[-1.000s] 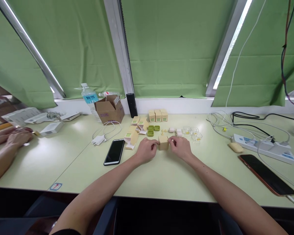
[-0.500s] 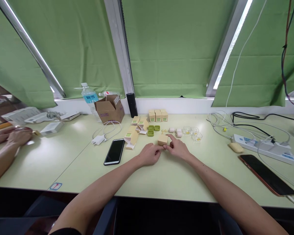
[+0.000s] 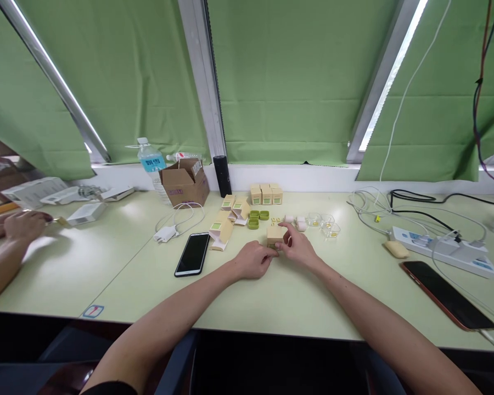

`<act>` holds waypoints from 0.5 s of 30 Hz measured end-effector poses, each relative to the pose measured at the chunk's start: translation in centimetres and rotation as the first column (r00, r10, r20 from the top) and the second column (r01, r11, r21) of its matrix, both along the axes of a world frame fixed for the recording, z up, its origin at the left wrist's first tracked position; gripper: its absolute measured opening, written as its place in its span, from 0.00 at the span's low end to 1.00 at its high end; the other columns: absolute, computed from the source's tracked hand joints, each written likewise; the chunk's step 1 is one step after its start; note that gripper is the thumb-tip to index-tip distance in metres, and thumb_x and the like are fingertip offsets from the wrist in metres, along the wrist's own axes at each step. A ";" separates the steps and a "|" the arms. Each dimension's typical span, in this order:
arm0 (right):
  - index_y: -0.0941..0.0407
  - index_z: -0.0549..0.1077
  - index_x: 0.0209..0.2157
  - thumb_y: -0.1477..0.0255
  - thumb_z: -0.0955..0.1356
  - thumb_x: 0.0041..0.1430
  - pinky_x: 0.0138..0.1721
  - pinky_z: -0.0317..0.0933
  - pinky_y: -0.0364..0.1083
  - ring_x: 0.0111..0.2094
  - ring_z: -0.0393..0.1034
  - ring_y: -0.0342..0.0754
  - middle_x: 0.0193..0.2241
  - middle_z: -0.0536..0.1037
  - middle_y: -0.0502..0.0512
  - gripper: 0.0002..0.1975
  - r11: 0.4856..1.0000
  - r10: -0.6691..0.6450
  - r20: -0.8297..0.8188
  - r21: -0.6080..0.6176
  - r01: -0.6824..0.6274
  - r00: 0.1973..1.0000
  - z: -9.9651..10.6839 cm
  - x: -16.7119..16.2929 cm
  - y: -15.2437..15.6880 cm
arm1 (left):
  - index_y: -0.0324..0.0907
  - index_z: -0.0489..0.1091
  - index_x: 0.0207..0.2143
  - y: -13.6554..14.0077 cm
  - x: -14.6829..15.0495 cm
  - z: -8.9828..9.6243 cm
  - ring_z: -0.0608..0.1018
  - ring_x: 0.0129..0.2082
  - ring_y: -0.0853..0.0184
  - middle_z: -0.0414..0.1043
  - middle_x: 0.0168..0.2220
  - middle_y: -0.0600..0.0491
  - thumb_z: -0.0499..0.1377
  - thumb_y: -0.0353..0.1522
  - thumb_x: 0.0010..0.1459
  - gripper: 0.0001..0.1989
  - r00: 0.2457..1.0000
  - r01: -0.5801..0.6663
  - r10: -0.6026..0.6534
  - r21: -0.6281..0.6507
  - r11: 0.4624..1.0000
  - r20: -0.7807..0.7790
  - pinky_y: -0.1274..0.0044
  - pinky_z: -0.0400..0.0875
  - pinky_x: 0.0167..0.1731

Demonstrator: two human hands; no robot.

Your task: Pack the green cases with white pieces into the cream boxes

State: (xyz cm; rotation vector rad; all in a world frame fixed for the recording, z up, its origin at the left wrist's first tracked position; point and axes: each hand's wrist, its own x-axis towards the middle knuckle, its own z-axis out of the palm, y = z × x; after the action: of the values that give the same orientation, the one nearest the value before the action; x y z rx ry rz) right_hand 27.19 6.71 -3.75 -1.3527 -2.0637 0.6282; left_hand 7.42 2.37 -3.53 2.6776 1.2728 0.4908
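Note:
A small tan cardboard box stands upright on the table between my hands, its lower front partly hidden by fingers. My left hand is curled, its thumb and index finger at the box's lower front edge. With bent fingers, my right hand grips the right side of the same box. Just behind lie small yellow pieces, green square cases, pale pink cases and clear plastic cases. Three closed boxes stand farther back, and several open boxes lie to the left.
A black phone and a white charger lie on the left. Behind them stand a carton, a water bottle and a black cylinder. Rightward are a power strip and another phone. Another person's hands are far left.
The small box has tipped so that its front side faces me more and it stands upright. My hands have shifted only slightly around it. The other person's hands moved a little left.

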 end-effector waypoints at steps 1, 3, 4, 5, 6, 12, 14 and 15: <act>0.49 0.66 0.59 0.69 0.71 0.56 0.33 0.62 0.46 0.29 0.70 0.45 0.41 0.76 0.51 0.28 1.000 -0.004 -0.007 0.017 0.004 1.000 0.0 -0.1 0.1 | 0.47 0.81 0.42 0.0 0.0 0.0 0.79 0.26 0.62 0.82 0.30 0.51 0.54 0.25 0.58 0.18 1.000 0.002 -0.002 -0.001 1.000 0.002 0.73 0.67 0.30; 0.50 0.68 0.57 0.71 0.72 0.55 0.35 0.65 0.47 0.30 0.70 0.43 0.51 0.73 0.56 0.28 1.000 -0.003 -0.033 0.030 0.004 0.999 0.0 -0.2 0.4 | 0.47 0.81 0.44 0.0 -0.1 -0.1 0.79 0.27 0.62 0.82 0.31 0.51 0.54 0.26 0.59 0.18 1.000 0.000 0.000 -0.004 1.000 0.019 0.73 0.68 0.31; 0.50 0.68 0.57 0.72 0.72 0.54 0.36 0.66 0.48 0.30 0.71 0.43 0.54 0.71 0.58 0.28 1.000 0.007 -0.055 0.028 -0.005 0.998 -0.1 -0.2 0.5 | 0.47 0.81 0.44 0.1 -0.1 -0.2 0.79 0.27 0.62 0.82 0.32 0.51 0.54 0.26 0.59 0.18 1.000 0.000 0.000 -0.004 1.000 0.027 0.73 0.68 0.31; 0.50 0.68 0.57 0.73 0.72 0.54 0.37 0.67 0.48 0.31 0.71 0.43 0.56 0.70 0.58 0.28 1.000 0.019 -0.081 0.023 -0.017 0.996 -0.1 -0.3 0.6 | 0.47 0.81 0.44 0.1 -0.2 -0.2 0.79 0.26 0.62 0.82 0.31 0.51 0.54 0.26 0.59 0.18 1.000 0.003 -0.003 -0.004 1.000 0.031 0.73 0.68 0.31; 0.50 0.67 0.58 0.74 0.72 0.53 0.38 0.68 0.48 0.33 0.72 0.44 0.56 0.70 0.58 0.29 0.999 0.033 -0.106 0.018 -0.031 0.994 -0.2 -0.3 0.6 | 0.47 0.81 0.44 0.1 -0.2 -0.3 0.79 0.26 0.62 0.82 0.31 0.51 0.54 0.26 0.59 0.18 0.999 0.008 -0.008 -0.004 1.000 0.031 0.72 0.68 0.31; 0.50 0.62 0.59 0.79 0.70 0.52 0.38 0.67 0.46 0.36 0.73 0.45 0.52 0.75 0.57 0.33 0.995 0.095 -0.147 -0.006 -0.096 0.985 0.0 -0.6 0.3 | 0.46 0.80 0.43 0.2 -0.4 -0.4 0.79 0.26 0.62 0.81 0.30 0.51 0.54 0.25 0.59 0.17 0.999 0.037 -0.038 0.024 0.999 0.025 0.72 0.70 0.33; 0.50 0.62 0.59 0.80 0.70 0.51 0.37 0.67 0.45 0.35 0.73 0.45 0.51 0.75 0.56 0.33 0.994 0.108 -0.146 0.027 -0.106 0.983 0.6 -0.5 0.8 | 0.46 0.80 0.43 0.1 -0.3 -0.4 0.79 0.26 0.62 0.81 0.30 0.51 0.54 0.25 0.59 0.17 0.999 0.032 -0.032 0.033 0.999 0.015 0.71 0.70 0.34; 0.50 0.63 0.58 0.80 0.71 0.51 0.37 0.66 0.45 0.35 0.73 0.44 0.51 0.76 0.56 0.33 0.993 0.111 -0.145 0.053 -0.105 0.983 1.1 -0.4 1.3 | 0.46 0.80 0.43 0.1 -0.3 -0.4 0.79 0.26 0.62 0.81 0.29 0.52 0.53 0.25 0.59 0.17 1.000 0.028 -0.028 0.033 0.999 0.008 0.71 0.70 0.35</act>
State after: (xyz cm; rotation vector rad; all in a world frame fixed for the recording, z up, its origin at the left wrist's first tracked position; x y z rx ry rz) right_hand 26.81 8.01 -2.63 -1.1399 -2.0289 0.7023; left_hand 7.10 2.44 -3.93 2.7133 1.2339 0.5242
